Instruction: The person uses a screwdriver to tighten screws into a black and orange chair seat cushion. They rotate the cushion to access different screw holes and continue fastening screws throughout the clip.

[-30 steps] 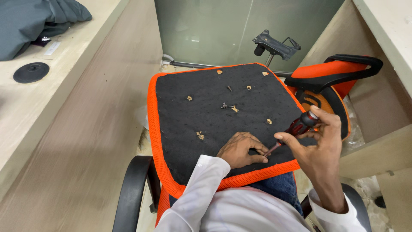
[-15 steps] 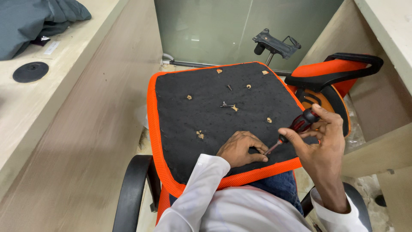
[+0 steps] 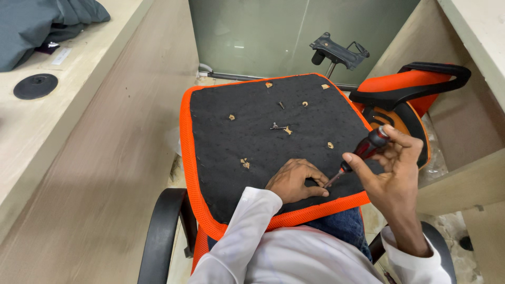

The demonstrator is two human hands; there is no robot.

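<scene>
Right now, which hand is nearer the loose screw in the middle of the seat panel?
Left. The left hand rests on the seat panel just below the screw; the right hand, holding the screwdriver, sits farther off to the right.

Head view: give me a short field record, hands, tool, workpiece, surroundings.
right hand: grips a screwdriver with a red-and-black handle, tip angled down toward the left hand
left hand: flat on the seat underside, fingers at the screwdriver tip
workpiece: upturned chair seat, black fabric underside, orange mesh edge, several torn holes
loose part: small screw lying mid-panel
right of seat: black armrest
left: beige desk
</scene>
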